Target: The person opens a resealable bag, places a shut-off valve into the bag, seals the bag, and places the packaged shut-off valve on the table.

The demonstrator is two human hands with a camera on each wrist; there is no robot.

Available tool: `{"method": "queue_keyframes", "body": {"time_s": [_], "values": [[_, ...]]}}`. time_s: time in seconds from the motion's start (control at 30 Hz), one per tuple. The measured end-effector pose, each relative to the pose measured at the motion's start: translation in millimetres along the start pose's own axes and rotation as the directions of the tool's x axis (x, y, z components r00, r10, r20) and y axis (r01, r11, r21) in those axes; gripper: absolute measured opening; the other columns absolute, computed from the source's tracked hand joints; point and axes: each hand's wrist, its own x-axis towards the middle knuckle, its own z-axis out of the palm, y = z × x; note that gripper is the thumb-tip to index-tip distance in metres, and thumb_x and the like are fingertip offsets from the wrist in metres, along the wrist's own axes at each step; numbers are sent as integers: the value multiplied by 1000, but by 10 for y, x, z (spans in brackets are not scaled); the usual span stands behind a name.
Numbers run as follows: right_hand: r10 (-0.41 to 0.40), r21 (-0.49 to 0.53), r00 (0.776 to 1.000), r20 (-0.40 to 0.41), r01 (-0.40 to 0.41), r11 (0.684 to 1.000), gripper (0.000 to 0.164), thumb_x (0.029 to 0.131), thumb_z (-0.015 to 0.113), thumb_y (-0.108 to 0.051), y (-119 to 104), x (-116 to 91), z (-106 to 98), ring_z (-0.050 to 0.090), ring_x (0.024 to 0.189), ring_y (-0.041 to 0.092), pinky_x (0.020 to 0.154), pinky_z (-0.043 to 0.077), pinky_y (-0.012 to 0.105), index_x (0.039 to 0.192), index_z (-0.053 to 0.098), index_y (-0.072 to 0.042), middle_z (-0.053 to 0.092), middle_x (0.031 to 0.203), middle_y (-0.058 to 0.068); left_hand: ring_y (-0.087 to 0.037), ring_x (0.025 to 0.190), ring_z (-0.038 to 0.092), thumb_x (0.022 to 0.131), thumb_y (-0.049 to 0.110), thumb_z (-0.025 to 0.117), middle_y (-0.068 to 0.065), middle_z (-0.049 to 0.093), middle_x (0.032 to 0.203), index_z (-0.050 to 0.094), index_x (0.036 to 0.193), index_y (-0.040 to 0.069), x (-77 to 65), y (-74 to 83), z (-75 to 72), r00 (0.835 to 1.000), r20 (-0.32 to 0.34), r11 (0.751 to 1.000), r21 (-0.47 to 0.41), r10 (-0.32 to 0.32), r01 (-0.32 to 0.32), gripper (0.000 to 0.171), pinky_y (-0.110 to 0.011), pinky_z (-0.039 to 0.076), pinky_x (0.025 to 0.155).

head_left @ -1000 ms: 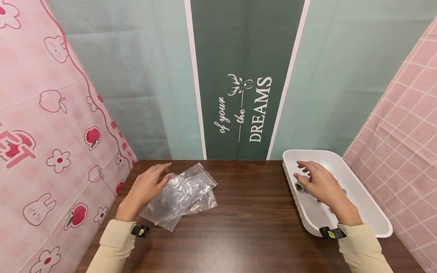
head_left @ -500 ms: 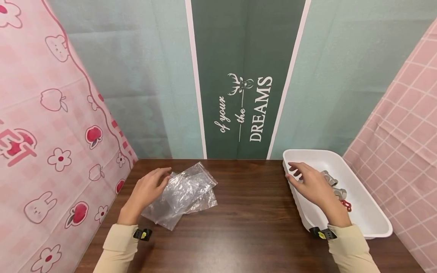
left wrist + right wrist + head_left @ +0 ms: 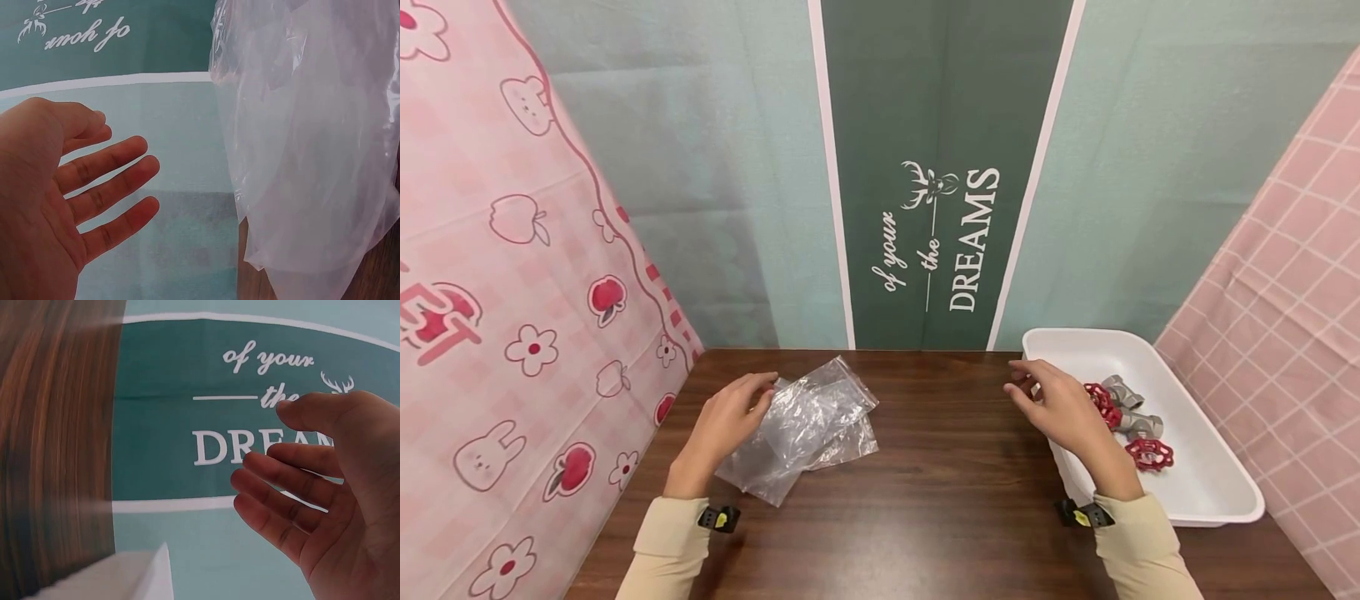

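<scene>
My left hand [image 3: 728, 421] hovers beside a few clear plastic zip bags [image 3: 820, 417] lying overlapped on the left of the table. In the left wrist view its fingers [image 3: 115, 181] are spread and relaxed, holding nothing, with the bags [image 3: 306, 137] to the right. My right hand [image 3: 1060, 408] hangs over the left rim of the white tray [image 3: 1213, 467], loosely bent and with nothing in it. Several grey metal valves [image 3: 1141, 425] with red handwheels [image 3: 1150, 455] lie in the tray, just right of that hand.
The brown wooden table [image 3: 925, 500] runs between the bags and the tray. A green printed cloth [image 3: 925, 100] hangs behind it. Pink cloths stand at the left [image 3: 527, 292] and the right [image 3: 1300, 292], the right one close to the tray.
My right hand has moved left from over the valves to the tray's left rim, uncovering the valves and their red handwheels. The left hand has shifted only slightly; the bags lie as before.
</scene>
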Motion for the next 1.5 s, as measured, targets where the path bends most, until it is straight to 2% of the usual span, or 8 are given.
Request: {"method": "queue_keyframes", "body": {"time_s": [0.27,0.5,0.77,1.07,1.5], "values": [[20,36,999,25,-21,999,38,99,77,-21,-128,26,159,72,90,26,77,59,46,130,69,-1,77,111,15,-24,91,71,103,13,69,-9,77,118,72,134,9,1,16,35,1000,-11,1000,-10,6,-6,31,-51,59,78],[26,83,999,46,-30,996,37,99,77,-19,-189,65,296,73,90,24,78,60,43,132,69,-3,76,110,12,-25,93,72,103,13,68,-12,76,121,71,135,8,20,25,53,1000,7,1000,-16,-2,2,32,-52,60,80],[14,130,998,62,-22,991,38,99,77,-20,-299,100,480,73,88,19,76,60,38,133,69,-5,77,110,9,-23,91,71,103,13,68,-8,77,117,72,133,10,29,13,83,1000,6,1000,-14,2,-2,30,-50,59,78],[27,166,993,111,-45,985,39,99,77,-21,-407,134,660,73,91,18,79,61,39,134,68,-7,76,113,7,-23,95,72,104,13,67,-7,76,118,72,134,11,50,14,138,1000,19,1000,-27,-15,15,31,-49,58,78],[35,216,986,165,-70,974,40,100,76,-23,-504,175,887,73,95,16,83,61,40,137,68,-9,74,120,6,-27,100,73,103,12,66,-10,76,118,72,133,7,53,22,187,1000,12,999,-27,-16,16,31,-51,58,78]]}}
